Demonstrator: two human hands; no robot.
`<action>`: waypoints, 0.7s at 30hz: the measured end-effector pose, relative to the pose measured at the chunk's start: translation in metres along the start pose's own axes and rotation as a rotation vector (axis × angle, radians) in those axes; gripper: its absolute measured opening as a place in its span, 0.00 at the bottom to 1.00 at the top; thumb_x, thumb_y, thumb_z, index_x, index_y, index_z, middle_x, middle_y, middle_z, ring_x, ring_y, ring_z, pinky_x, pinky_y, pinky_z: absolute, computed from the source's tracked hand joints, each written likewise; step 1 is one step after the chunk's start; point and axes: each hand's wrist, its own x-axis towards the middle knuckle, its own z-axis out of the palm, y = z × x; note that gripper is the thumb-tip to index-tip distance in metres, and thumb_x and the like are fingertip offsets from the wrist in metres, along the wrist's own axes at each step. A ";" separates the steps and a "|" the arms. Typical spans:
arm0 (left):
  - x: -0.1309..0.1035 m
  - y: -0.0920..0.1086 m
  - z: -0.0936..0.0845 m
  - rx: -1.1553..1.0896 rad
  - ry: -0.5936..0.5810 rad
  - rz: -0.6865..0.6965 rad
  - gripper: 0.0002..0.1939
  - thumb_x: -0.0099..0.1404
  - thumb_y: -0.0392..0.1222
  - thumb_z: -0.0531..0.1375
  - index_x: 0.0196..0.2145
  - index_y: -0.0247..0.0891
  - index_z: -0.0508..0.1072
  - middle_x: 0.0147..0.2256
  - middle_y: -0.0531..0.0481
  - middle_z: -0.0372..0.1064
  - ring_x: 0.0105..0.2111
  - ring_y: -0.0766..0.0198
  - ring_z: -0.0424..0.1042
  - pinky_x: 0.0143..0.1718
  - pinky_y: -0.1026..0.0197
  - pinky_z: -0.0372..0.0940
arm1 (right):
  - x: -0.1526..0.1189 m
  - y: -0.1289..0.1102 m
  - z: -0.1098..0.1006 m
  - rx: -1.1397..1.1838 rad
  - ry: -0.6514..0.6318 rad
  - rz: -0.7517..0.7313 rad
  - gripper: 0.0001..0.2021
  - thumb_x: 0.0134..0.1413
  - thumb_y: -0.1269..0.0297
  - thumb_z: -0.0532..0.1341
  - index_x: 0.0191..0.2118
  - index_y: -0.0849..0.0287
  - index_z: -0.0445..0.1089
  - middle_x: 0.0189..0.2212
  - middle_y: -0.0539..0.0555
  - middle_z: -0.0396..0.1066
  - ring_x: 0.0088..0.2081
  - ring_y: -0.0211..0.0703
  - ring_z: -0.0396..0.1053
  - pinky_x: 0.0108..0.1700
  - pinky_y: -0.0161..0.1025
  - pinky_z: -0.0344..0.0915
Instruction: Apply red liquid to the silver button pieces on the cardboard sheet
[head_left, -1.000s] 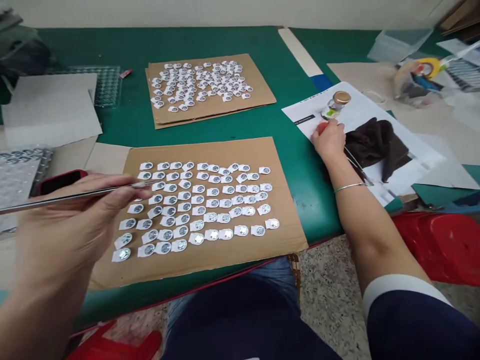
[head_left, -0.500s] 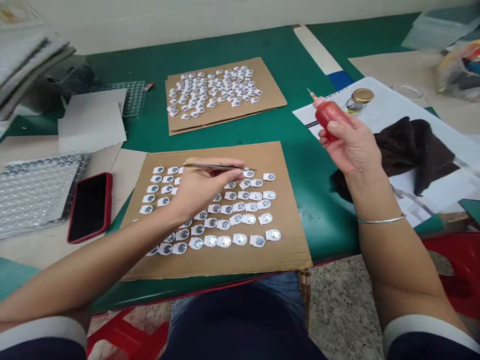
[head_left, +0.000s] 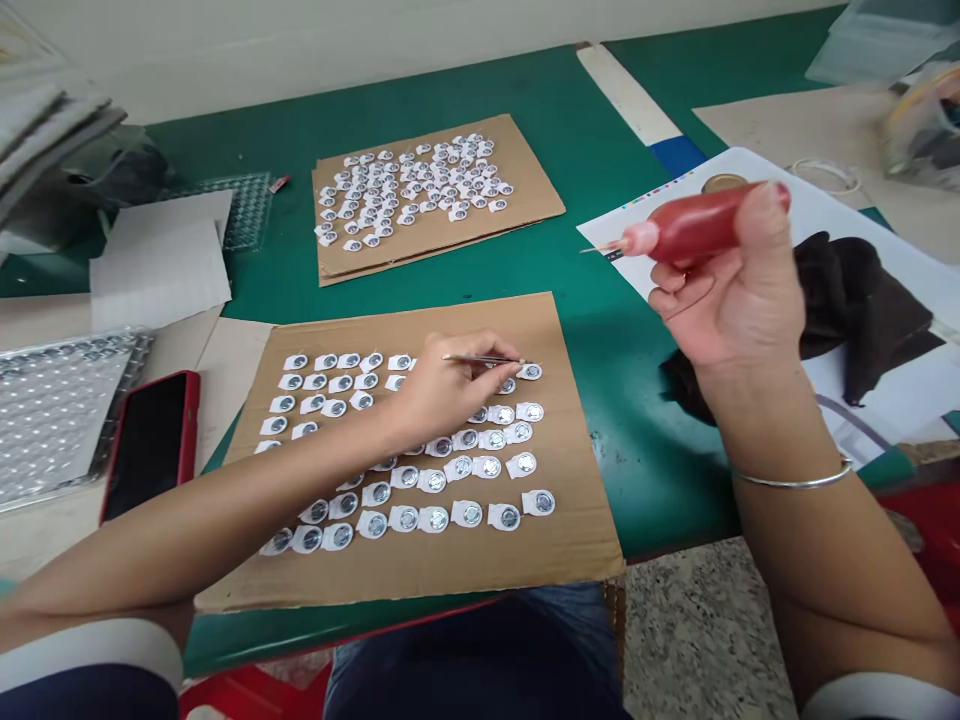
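Note:
My left hand [head_left: 450, 390] is closed on slim metal tweezers [head_left: 480, 358], held nearly level. Their tip reaches a white tab with a round silvery centre [head_left: 529, 372] at the far right of the near cardboard sheet [head_left: 525, 560]. Rows of similar tabs lie on that sheet, some hidden under my hand and forearm. Up to the right, my right hand [head_left: 739, 300] grips a red squeeze bottle [head_left: 697, 220] with a thin needle nozzle. The bottle is tipped on its side, its nozzle pointing left over the green table [head_left: 592, 290].
Farther back, stacked cardboard [head_left: 525, 150] carries many more tabs. A phone in a red case [head_left: 154, 440] and bubble wrap [head_left: 60, 420] lie left. Dark cloth [head_left: 862, 310] and a partly hidden jar lid [head_left: 724, 183] rest on white paper [head_left: 757, 170] at right.
My left hand has moved right with the tweezers, to the tab at the row's end. The red bottle has turned from upright-leaning to nearly level. The view has shifted slightly.

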 end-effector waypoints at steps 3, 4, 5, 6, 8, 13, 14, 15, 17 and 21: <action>-0.002 -0.003 0.000 0.045 -0.034 0.090 0.06 0.62 0.37 0.59 0.36 0.34 0.74 0.36 0.48 0.74 0.28 0.70 0.72 0.29 0.68 0.70 | 0.010 -0.019 0.008 0.003 0.003 0.058 0.24 0.53 0.43 0.50 0.30 0.60 0.69 0.29 0.57 0.66 0.24 0.32 0.61 0.18 0.32 0.51; -0.002 -0.003 0.000 0.041 -0.041 0.094 0.06 0.62 0.37 0.59 0.36 0.34 0.74 0.36 0.48 0.74 0.28 0.70 0.72 0.29 0.69 0.70 | 0.012 -0.023 0.013 0.009 0.006 0.070 0.26 0.56 0.43 0.46 0.29 0.62 0.69 0.27 0.57 0.65 0.24 0.33 0.63 0.18 0.32 0.53; -0.002 -0.004 0.000 0.035 -0.045 0.090 0.06 0.63 0.37 0.59 0.36 0.35 0.74 0.35 0.48 0.74 0.27 0.70 0.72 0.28 0.69 0.69 | 0.013 -0.026 0.018 0.016 0.006 0.072 0.27 0.57 0.44 0.45 0.29 0.62 0.69 0.27 0.57 0.65 0.26 0.34 0.64 0.19 0.31 0.54; -0.001 -0.004 0.001 0.031 -0.043 0.088 0.06 0.63 0.37 0.58 0.37 0.35 0.74 0.35 0.49 0.75 0.27 0.70 0.72 0.27 0.69 0.69 | 0.012 -0.026 0.023 0.024 0.004 0.053 0.27 0.57 0.43 0.45 0.29 0.63 0.69 0.26 0.57 0.65 0.26 0.34 0.65 0.19 0.31 0.56; -0.002 -0.006 0.003 0.027 -0.023 0.096 0.07 0.63 0.38 0.58 0.38 0.36 0.75 0.35 0.49 0.75 0.26 0.70 0.73 0.26 0.68 0.69 | 0.009 -0.019 0.031 0.038 -0.011 0.009 0.26 0.53 0.41 0.50 0.29 0.61 0.68 0.26 0.56 0.65 0.26 0.35 0.66 0.19 0.31 0.57; -0.005 -0.013 0.007 0.003 0.013 0.111 0.07 0.62 0.37 0.59 0.38 0.36 0.76 0.35 0.48 0.75 0.29 0.67 0.74 0.29 0.67 0.71 | -0.005 0.011 0.035 0.031 0.061 0.063 0.22 0.43 0.39 0.59 0.30 0.55 0.65 0.27 0.51 0.65 0.23 0.36 0.66 0.15 0.32 0.53; -0.005 -0.014 0.008 -0.003 0.008 0.107 0.07 0.62 0.36 0.59 0.38 0.36 0.76 0.35 0.49 0.75 0.28 0.67 0.74 0.29 0.66 0.71 | -0.006 0.014 0.034 0.015 0.077 0.044 0.21 0.44 0.40 0.59 0.30 0.55 0.65 0.26 0.51 0.64 0.22 0.36 0.66 0.15 0.32 0.52; -0.005 -0.016 0.008 -0.011 0.003 0.105 0.07 0.61 0.36 0.59 0.38 0.36 0.76 0.35 0.49 0.75 0.28 0.68 0.74 0.29 0.66 0.72 | -0.007 0.016 0.033 -0.004 0.087 0.006 0.20 0.45 0.42 0.60 0.30 0.56 0.65 0.25 0.50 0.63 0.22 0.36 0.66 0.14 0.32 0.51; -0.005 -0.018 0.010 -0.016 0.005 0.108 0.07 0.61 0.35 0.59 0.38 0.36 0.76 0.34 0.49 0.75 0.28 0.68 0.74 0.30 0.66 0.72 | -0.008 0.018 0.034 -0.039 0.113 -0.104 0.17 0.48 0.47 0.60 0.29 0.57 0.65 0.23 0.49 0.61 0.21 0.37 0.67 0.13 0.32 0.49; -0.004 -0.018 0.012 0.037 0.035 0.163 0.07 0.61 0.35 0.59 0.37 0.37 0.76 0.34 0.50 0.75 0.29 0.68 0.74 0.32 0.66 0.72 | -0.009 0.019 0.039 -0.089 0.188 -0.246 0.15 0.50 0.51 0.60 0.27 0.60 0.65 0.19 0.48 0.60 0.19 0.39 0.67 0.12 0.33 0.50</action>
